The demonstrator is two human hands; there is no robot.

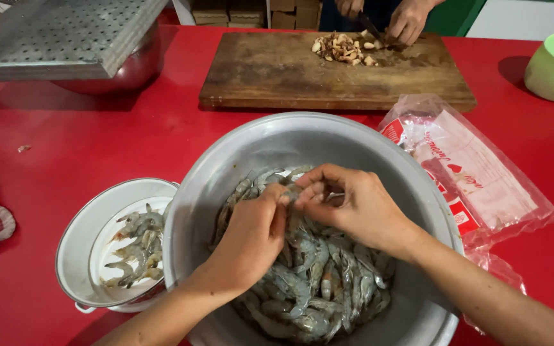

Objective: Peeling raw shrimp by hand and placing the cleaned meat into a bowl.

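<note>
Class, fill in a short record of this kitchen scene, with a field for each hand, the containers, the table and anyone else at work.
Left hand: grips a raw shrimp over the metal basin
Right hand: pinches the same shrimp
Basin: heaped with grey raw shrimp
White pot: a few shrimp, left of basin
Table: red
Other person's hands: cutting at a wooden board

Both forearms entered from the bottom edge, bare to the elbow, angled inward and converging near centre. Left hand [249, 236] seen from the back, wrist bent slightly, fingers curled forward, thumb and fingertips pinched together at the top. Right hand [352, 204] turned palm-inward, knuckles uppermost, fingers [320, 174] arched over and closed toward the left fingertips. Fingertips of both hands met, touching or nearly so. Whatever was pinched between them too small to make out. Right forearm ran off to the lower right corner.
</note>
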